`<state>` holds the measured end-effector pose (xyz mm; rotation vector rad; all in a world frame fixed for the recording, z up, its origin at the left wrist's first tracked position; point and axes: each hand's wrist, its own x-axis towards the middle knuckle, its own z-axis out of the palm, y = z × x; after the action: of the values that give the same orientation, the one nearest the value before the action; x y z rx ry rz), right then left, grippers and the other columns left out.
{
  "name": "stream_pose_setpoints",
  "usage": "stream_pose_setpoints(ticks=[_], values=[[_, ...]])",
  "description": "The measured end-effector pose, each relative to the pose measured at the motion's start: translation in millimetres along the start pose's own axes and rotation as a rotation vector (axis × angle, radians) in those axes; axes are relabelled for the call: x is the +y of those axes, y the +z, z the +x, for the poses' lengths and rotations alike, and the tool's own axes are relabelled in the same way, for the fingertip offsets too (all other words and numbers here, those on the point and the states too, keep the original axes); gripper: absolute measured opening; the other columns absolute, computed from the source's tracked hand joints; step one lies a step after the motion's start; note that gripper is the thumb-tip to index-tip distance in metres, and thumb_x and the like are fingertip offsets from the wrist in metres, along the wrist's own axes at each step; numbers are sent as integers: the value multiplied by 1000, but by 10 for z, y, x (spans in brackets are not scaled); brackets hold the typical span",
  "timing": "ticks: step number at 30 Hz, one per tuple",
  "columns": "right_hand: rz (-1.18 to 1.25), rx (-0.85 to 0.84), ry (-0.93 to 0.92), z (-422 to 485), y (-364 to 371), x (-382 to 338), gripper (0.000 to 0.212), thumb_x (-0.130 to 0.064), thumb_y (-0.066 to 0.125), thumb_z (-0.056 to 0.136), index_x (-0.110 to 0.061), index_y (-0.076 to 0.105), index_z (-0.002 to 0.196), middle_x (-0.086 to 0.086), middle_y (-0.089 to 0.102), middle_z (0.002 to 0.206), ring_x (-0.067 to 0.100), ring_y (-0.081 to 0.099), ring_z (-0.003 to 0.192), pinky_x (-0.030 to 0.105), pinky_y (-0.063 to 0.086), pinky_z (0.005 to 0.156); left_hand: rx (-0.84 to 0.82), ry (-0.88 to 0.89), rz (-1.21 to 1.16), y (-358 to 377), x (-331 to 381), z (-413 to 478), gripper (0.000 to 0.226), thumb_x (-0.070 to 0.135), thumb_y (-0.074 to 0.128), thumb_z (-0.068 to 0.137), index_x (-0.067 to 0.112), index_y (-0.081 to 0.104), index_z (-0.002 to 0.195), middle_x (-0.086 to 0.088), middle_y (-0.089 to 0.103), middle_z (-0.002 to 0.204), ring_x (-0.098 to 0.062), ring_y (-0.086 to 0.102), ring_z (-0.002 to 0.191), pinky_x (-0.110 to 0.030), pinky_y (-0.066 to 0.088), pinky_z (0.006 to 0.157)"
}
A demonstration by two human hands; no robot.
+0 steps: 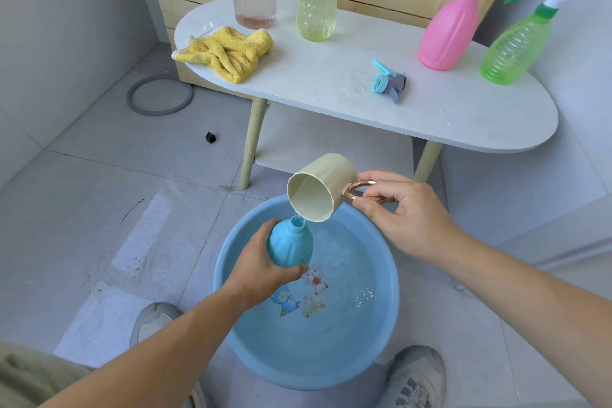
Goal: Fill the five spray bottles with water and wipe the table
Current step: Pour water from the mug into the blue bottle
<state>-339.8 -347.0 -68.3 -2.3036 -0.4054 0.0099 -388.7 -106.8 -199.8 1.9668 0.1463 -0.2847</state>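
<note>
Filling the blue bottle [289, 243], gripped in left hand [261, 267] over the basin [228, 278]; right hand [402, 210] pinches the cup [319, 189] handle, tipped just above its neck. Likely the fifth bottle. Next: fetch the blue sprayer head [387, 79] from the table [331, 76] beyond both hands, screw on.
</note>
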Motion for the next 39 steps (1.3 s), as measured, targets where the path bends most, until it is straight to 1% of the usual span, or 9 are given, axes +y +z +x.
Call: stream_pose_setpoints(ticks=[4,10,14,27,31,34,35,37,39], values=[[-33,-6,-13,9,4,17,12,-24,70,88,-17,75,80,-2,66,121,-3,57,116,8,42,89,1,1,-3,0,3,2,78,35,92,63,49,45,124,14,63,112,-12,66,98,-36,63,77],[-65,-10,-19,-10,-1,14,14,-31,68,89,-21,76,84,-7,63,127,-1,59,110,30,50,71,4,4,-7,1,-7,5,78,36,92,61,47,47,124,15,64,111,-11,67,98,-37,63,79],[-62,-7,-23,-7,-3,1,14,-32,68,88,-22,76,84,-8,62,129,1,60,109,12,40,57,5,2,-6,-1,-3,0,77,36,92,61,48,47,123,15,64,110,-11,67,97,-37,63,77],[-101,-18,-25,-11,1,15,14,-32,67,89,-22,76,83,-10,60,130,0,58,110,7,38,61,2,3,2,-2,11,-9,81,38,91,61,46,46,127,14,64,113,-12,67,98,-36,63,77],[35,24,66,2,44,7,11,-23,70,89,-15,78,87,-6,66,118,-9,57,110,8,45,80,2,7,-1,0,12,-7,79,36,92,62,46,46,126,14,64,112,-12,67,98,-36,63,78],[160,38,165,23,64,23,10,-22,69,90,-18,78,89,-8,67,111,-5,62,98,5,43,78,8,11,3,0,12,-7,78,35,92,63,46,46,126,15,63,112,-10,66,99,-33,61,79],[191,33,204,24,70,50,9,-25,68,91,-23,76,87,-10,69,108,-1,65,93,11,47,78,10,14,4,0,9,-10,78,35,93,64,46,46,125,16,63,113,-10,65,100,-32,61,80],[169,28,269,35,103,175,11,-29,67,91,-28,75,83,-2,73,100,18,66,91,34,53,79,12,15,0,0,6,-15,76,34,93,64,47,47,123,17,63,113,-9,65,101,-31,60,80],[85,9,287,30,167,319,20,-29,67,92,-14,75,84,13,71,101,32,63,95,45,50,86,14,15,2,-3,-4,-20,74,32,93,65,48,47,121,18,63,112,-7,64,101,-29,58,80]])
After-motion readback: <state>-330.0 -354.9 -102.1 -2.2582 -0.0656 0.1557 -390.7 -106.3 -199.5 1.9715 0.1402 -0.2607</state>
